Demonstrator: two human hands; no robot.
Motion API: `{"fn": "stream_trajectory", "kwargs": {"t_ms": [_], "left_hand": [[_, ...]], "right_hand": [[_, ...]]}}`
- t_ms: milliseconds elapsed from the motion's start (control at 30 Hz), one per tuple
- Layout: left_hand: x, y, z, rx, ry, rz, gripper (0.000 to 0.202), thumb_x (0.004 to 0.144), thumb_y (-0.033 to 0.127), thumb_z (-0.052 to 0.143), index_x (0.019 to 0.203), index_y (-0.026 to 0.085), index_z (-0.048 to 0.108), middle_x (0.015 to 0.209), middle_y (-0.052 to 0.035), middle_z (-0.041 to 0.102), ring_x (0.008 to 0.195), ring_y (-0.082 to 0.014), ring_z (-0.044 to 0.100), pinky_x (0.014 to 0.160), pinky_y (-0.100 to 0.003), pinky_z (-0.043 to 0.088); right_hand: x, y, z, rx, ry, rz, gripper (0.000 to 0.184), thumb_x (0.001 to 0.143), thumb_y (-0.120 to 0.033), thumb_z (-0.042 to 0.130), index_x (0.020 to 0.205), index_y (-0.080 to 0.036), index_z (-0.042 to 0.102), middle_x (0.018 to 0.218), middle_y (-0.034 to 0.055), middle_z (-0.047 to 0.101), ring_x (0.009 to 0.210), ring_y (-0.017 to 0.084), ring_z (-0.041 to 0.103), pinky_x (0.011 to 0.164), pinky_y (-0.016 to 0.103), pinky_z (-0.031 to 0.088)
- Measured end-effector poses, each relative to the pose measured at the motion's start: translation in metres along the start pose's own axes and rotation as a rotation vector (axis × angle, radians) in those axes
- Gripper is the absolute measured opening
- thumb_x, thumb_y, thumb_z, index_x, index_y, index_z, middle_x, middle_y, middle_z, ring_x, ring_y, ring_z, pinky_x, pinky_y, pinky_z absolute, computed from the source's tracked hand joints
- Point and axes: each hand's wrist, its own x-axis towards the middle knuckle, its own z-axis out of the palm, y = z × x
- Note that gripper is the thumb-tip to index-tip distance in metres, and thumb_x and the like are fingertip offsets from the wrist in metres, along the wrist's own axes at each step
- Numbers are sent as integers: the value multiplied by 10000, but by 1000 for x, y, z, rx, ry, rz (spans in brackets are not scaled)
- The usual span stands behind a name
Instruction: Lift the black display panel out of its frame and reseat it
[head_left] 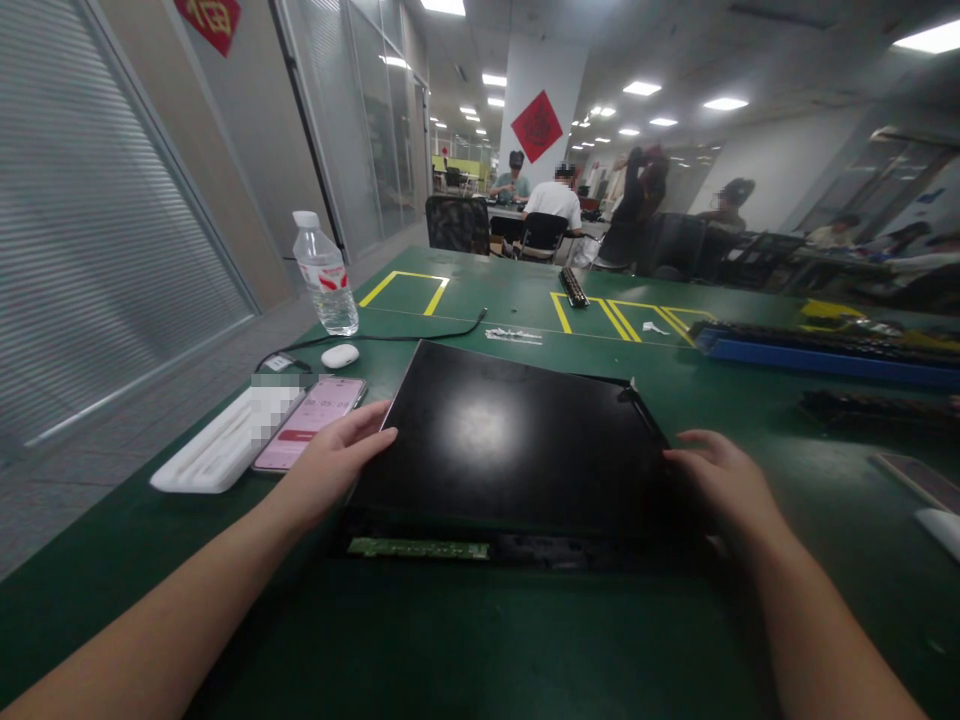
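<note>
In front of me a glossy black screen panel [517, 440] lies tilted and askew over a black frame [637, 400], its left side raised. A green circuit strip [420, 549] shows along the frame's near edge. My left hand [337, 445] is closed on the panel's left edge, thumb on top and fingers partly hidden behind it. At the right edge, where panel and frame meet, my right hand [716, 470] has its thumb and fingers against the dark side. The panel's underside is hidden.
Left of the panel are a phone [311, 425], a white tray-like case [221, 440], a white oval object [340, 356], a cable [420, 337] and a water bottle [326, 280]. A blue tray [825, 358] stands at right. People sit beyond the green table [480, 640].
</note>
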Motion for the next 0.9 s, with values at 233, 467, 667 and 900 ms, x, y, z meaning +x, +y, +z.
{"fn": "stream_trajectory", "kwargs": {"t_ms": [233,467,667,900], "left_hand": [[5,-4,-4,225,105,100,455,574,432,940,978,246,843,1460,-112,723,1449,-434,551,1204,-518,442],[16,-18,-11,376,32,152,450,608,488,835,969,221,823,1458,-136,709,1430,-432,562,1206,-532,431],[24,-30,-16,462,-10,181,494,634,538,791,1009,216,798,1471,-160,679,1419,-413,578,1199,-546,437],[30,-38,-22,620,-51,219,594,696,558,686,1138,171,772,1520,-200,609,1433,-409,564,1186,-542,462]], "right_hand": [[4,3,1,64,-21,29,432,707,-437,760,1108,-280,726,913,75,817,861,321,727,742,423,523],[-2,-9,-1,56,-22,72,372,700,-406,741,1047,-272,728,945,79,820,873,315,715,760,422,501],[-1,-4,1,157,-36,83,390,696,-399,727,1065,-274,714,964,79,822,805,281,683,682,391,486],[-3,-9,2,218,-34,103,421,637,-394,781,1022,-235,720,946,85,807,815,249,658,688,361,485]]}}
